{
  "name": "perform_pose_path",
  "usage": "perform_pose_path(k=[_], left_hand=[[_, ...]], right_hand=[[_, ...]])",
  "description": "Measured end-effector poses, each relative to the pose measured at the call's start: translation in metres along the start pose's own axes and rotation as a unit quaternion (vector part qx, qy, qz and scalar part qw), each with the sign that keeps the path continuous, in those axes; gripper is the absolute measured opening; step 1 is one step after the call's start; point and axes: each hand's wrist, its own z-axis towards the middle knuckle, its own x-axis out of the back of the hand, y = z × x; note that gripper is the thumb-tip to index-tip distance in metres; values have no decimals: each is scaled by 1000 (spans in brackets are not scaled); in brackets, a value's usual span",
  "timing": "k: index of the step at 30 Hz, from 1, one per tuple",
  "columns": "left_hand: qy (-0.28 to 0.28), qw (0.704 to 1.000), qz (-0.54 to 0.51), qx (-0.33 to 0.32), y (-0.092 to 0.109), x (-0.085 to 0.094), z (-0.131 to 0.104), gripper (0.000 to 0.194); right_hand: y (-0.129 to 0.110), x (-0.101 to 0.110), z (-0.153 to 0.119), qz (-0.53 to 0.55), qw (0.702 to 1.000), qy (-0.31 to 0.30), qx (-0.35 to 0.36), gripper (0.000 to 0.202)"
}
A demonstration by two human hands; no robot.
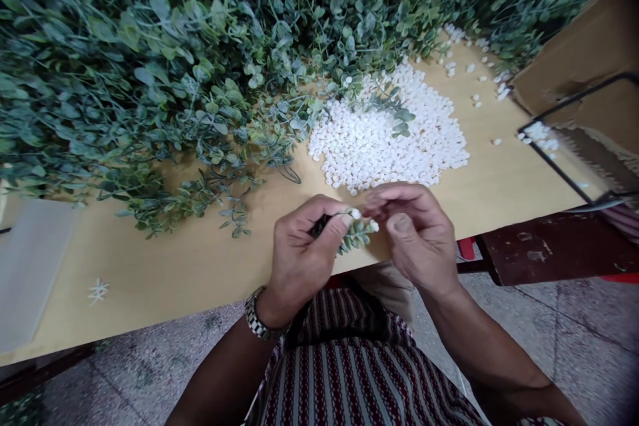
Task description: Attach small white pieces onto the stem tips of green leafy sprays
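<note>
Between thumb and fingers, my left hand (307, 249) pinches an artificial leaf sprig (357, 238) with small green leaves. Two white beads or buds show at the sprig's tips, near my left thumb. My right hand (419, 233) is just to the right of the sprig, its fingers curled and the thumb apart from them; nothing shows between them. Beyond both hands, a heap of small white beads (389, 140) lies on the wooden table (200, 273). A loose leafy stem (399, 113) rests on top of the heap.
A dense mass of artificial greenery (200, 46) covers the far side of the table. To the right are a cardboard box (584, 46) and a black wire frame (554, 173), with scattered beads around. Small white sticks (98, 291) and a translucent sheet (34, 266) lie left.
</note>
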Motion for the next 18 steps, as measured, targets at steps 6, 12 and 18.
perform_pose_path(k=[6,12,18], left_hand=[[98,979,-140,115,-3,2,1,9],[88,950,-256,155,5,-3,3,15],[80,945,-279,151,1,-7,0,11]], right_hand=[[-6,2,-6,-113,992,-15,52,9],[-15,3,-7,-127,990,-63,15,24],[-17,-1,-3,-135,985,-99,49,6]])
